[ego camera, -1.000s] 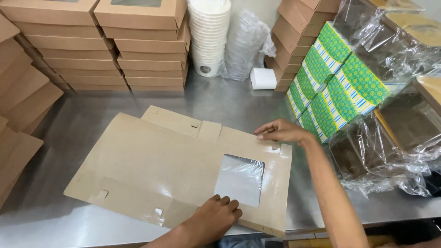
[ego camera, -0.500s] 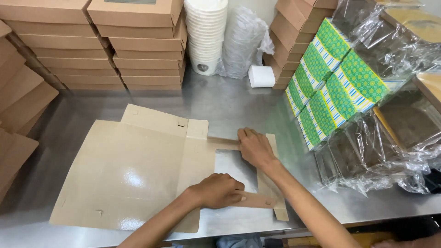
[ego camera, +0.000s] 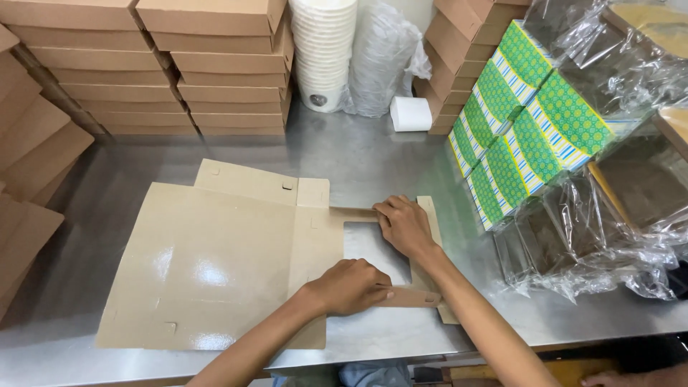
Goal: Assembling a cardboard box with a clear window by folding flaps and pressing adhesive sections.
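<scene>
Your left hand [ego camera: 351, 287] has its fingers curled down, pinching the near strip of the flat cardboard box blank [ego camera: 215, 265] beside its window cutout [ego camera: 376, 247]. Your right hand [ego camera: 405, 226] lies flat, fingers pressing the far window edge. The blank's spread on the steel table [ego camera: 373, 154], folded box stacks [ego camera: 215, 68] far behind, green patterned boxes [ego camera: 523, 136] right.

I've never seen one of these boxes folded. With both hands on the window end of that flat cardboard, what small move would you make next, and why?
Probably run both hands along the side flaps to crease them upright. The left hand presses the near flap, the right hand the far one, and the window panel between them lies flat on the steel table, while the rest of the cardboard sheet is unfolded.
</scene>
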